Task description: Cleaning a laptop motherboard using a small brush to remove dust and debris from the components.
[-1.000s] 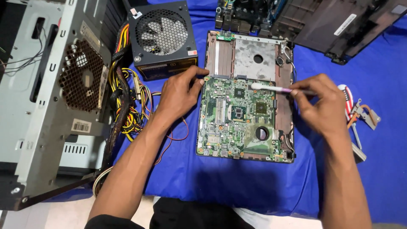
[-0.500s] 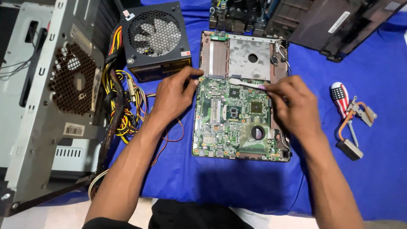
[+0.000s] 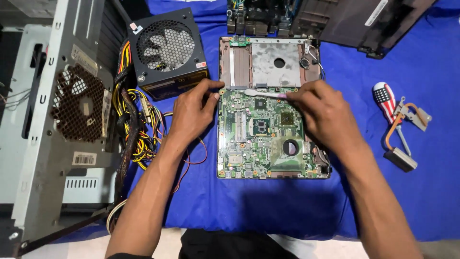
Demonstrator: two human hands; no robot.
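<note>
A green laptop motherboard (image 3: 261,144) lies in its base on the blue cloth (image 3: 268,206). My left hand (image 3: 194,112) rests at the board's upper left corner, fingertips touching its edge. My right hand (image 3: 323,112) lies over the board's upper right part and grips a toothbrush (image 3: 263,94) with a pink handle. The white bristle head points left, touching the board's top edge near a square chip (image 3: 260,103).
A black power supply (image 3: 167,52) with a bundle of coloured cables (image 3: 136,124) sits at upper left beside a grey computer case (image 3: 52,120). A screwdriver (image 3: 390,108) and a copper heatsink pipe (image 3: 400,139) lie at right. A dark laptop shell (image 3: 354,19) is at the top.
My right hand has slid the toothbrush left and up across the board, from its right side to the top edge. My left hand stays at the upper left corner.
</note>
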